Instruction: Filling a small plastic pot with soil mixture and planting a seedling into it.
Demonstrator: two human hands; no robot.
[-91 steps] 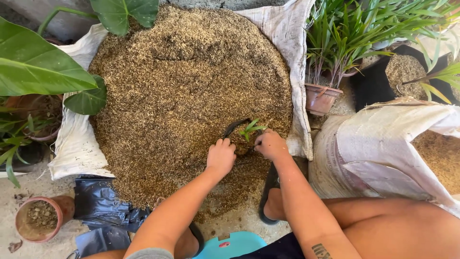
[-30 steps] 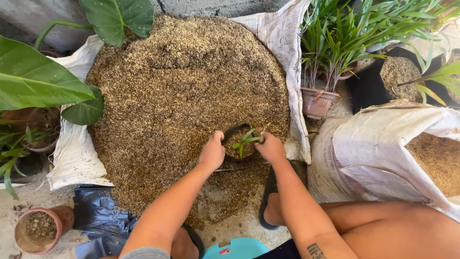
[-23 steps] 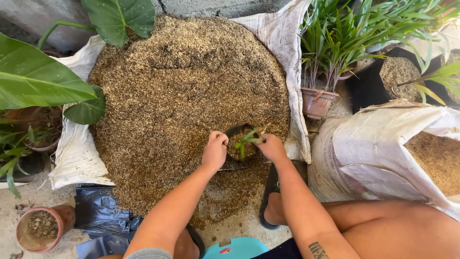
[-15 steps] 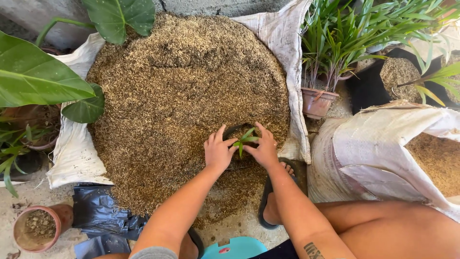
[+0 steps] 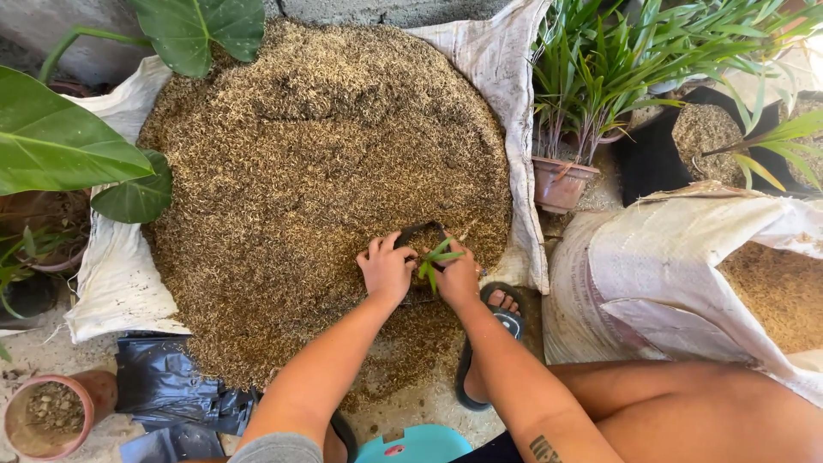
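A person's left hand (image 5: 386,270) and right hand (image 5: 457,279), fingers curled and pressed down, firm husk mix around a green seedling (image 5: 433,260) in a black planting bag (image 5: 420,233) at the heap's (image 5: 317,163) five o'clock edge. The seedling already stands upright; only packing appears left. A potted plant (image 5: 566,171) stands at two o'clock, a husk-filled sack (image 5: 686,274) at three.

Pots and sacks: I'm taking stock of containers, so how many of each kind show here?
Clay pots: 2
Black grow bags: 2
White sacks: 1
Total: 5
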